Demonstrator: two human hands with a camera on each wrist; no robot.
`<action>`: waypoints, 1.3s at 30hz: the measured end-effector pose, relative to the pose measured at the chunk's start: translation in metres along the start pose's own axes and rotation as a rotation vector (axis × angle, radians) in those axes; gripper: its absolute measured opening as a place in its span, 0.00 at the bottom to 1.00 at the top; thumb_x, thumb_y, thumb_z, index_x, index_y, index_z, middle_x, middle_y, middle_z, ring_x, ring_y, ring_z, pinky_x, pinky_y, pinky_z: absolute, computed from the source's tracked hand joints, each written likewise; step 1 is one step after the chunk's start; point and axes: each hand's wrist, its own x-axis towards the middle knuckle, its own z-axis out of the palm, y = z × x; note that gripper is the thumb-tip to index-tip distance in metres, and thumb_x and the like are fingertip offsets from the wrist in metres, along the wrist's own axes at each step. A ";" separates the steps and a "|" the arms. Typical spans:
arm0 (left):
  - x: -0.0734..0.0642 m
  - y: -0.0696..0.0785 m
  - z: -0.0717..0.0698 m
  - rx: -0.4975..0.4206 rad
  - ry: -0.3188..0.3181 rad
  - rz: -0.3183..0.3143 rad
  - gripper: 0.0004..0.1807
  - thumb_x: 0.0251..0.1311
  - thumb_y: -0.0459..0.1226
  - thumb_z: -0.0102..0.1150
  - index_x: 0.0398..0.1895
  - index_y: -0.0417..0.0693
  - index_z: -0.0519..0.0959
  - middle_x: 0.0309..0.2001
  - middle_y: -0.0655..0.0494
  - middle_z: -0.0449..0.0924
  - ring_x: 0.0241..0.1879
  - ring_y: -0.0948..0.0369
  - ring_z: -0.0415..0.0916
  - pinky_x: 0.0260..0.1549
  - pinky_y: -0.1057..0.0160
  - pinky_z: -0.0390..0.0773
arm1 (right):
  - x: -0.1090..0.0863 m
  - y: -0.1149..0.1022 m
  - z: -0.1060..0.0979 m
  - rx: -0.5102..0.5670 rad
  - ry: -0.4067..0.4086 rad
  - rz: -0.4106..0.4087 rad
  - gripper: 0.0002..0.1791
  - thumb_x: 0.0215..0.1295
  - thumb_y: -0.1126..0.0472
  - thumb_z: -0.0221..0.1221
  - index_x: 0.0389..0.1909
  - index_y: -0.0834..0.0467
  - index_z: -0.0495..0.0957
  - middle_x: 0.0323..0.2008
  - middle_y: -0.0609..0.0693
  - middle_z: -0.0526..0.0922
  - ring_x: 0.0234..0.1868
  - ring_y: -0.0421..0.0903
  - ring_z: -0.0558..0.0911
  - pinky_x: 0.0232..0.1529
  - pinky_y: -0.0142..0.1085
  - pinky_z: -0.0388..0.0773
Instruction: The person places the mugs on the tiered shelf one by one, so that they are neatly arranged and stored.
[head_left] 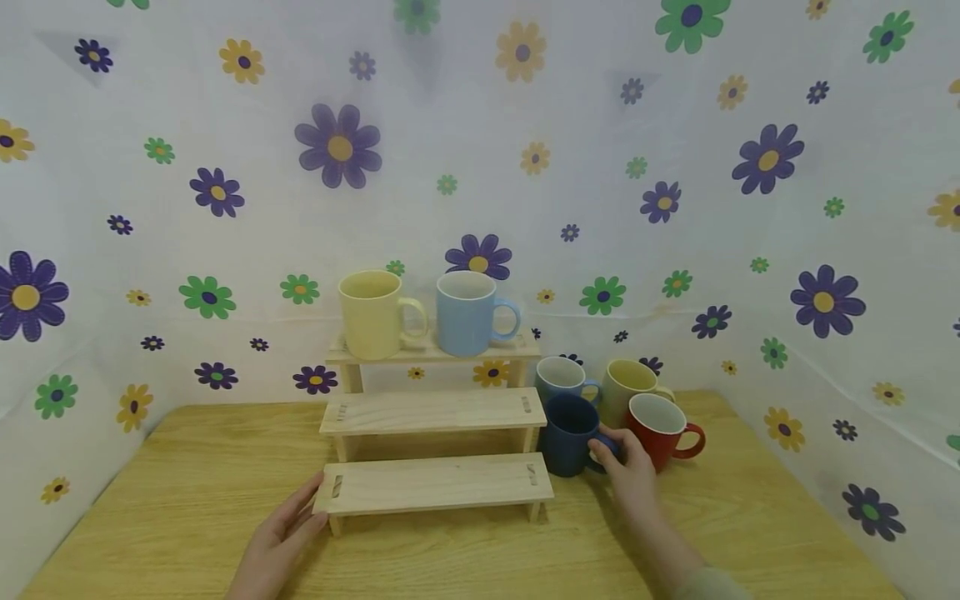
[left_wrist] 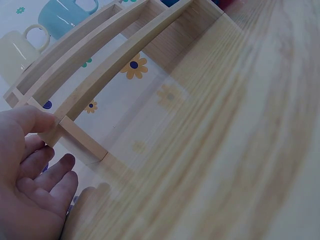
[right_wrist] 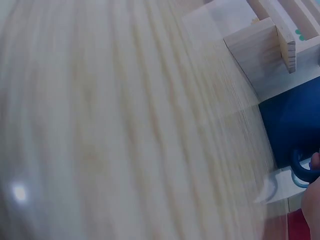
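A three-step wooden display shelf (head_left: pixel 438 483) stands on the table. My left hand (head_left: pixel 279 537) holds the left end of its lowest step, the thumb (left_wrist: pixel 37 120) at the front corner and the other fingers bent beside it. On the top step are a yellow mug (head_left: pixel 372 321) and a light blue mug (head_left: pixel 465 321), both upright with handles to the right. My right hand (head_left: pixel 630 471) pinches the handle of a dark blue mug (head_left: pixel 566 442), upright against the shelf's right side. In the right wrist view only a sliver of that hand shows.
Close behind the dark blue mug stands another light blue mug (head_left: pixel 558 379). A second yellow mug (head_left: pixel 626 387) and a red mug (head_left: pixel 656 429) are to its right, near my right hand. The wooden table (head_left: pixel 187 492) ends at a flower-patterned white cloth (head_left: pixel 262 208).
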 end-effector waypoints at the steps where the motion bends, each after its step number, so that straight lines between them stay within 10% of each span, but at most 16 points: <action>1: 0.000 0.000 0.000 0.000 0.001 0.005 0.34 0.66 0.46 0.56 0.72 0.48 0.60 0.72 0.51 0.54 0.67 0.51 0.58 0.54 0.74 0.69 | 0.000 0.000 0.001 0.003 -0.002 0.004 0.16 0.67 0.61 0.59 0.51 0.66 0.73 0.56 0.61 0.76 0.42 0.27 0.76 0.45 0.18 0.73; 12: 0.000 0.000 -0.001 -0.009 -0.004 -0.003 0.36 0.65 0.50 0.57 0.73 0.48 0.59 0.72 0.50 0.54 0.67 0.50 0.58 0.60 0.60 0.68 | 0.001 0.006 0.006 0.099 0.015 -0.019 0.14 0.67 0.65 0.57 0.49 0.68 0.71 0.55 0.63 0.75 0.41 0.28 0.78 0.45 0.21 0.76; 22: 0.000 0.000 -0.001 -0.016 -0.007 -0.004 0.38 0.64 0.52 0.57 0.73 0.48 0.59 0.73 0.47 0.53 0.66 0.47 0.59 0.58 0.60 0.71 | -0.002 0.005 0.011 0.191 0.090 -0.021 0.16 0.65 0.64 0.60 0.47 0.71 0.72 0.45 0.46 0.81 0.43 0.30 0.78 0.45 0.21 0.76; 31: -0.001 0.000 0.000 -0.020 -0.004 -0.001 0.34 0.66 0.46 0.56 0.72 0.47 0.59 0.72 0.49 0.54 0.65 0.48 0.61 0.56 0.64 0.72 | -0.006 0.001 0.014 0.211 0.142 0.049 0.17 0.66 0.62 0.60 0.51 0.68 0.73 0.48 0.51 0.79 0.44 0.32 0.77 0.45 0.20 0.75; 39: 0.000 -0.002 -0.001 -0.020 -0.004 -0.007 0.34 0.66 0.45 0.57 0.72 0.48 0.59 0.72 0.49 0.54 0.65 0.49 0.61 0.56 0.65 0.71 | -0.011 -0.001 0.019 0.354 0.271 -0.057 0.17 0.61 0.68 0.63 0.48 0.74 0.75 0.35 0.40 0.83 0.40 0.36 0.79 0.42 0.21 0.77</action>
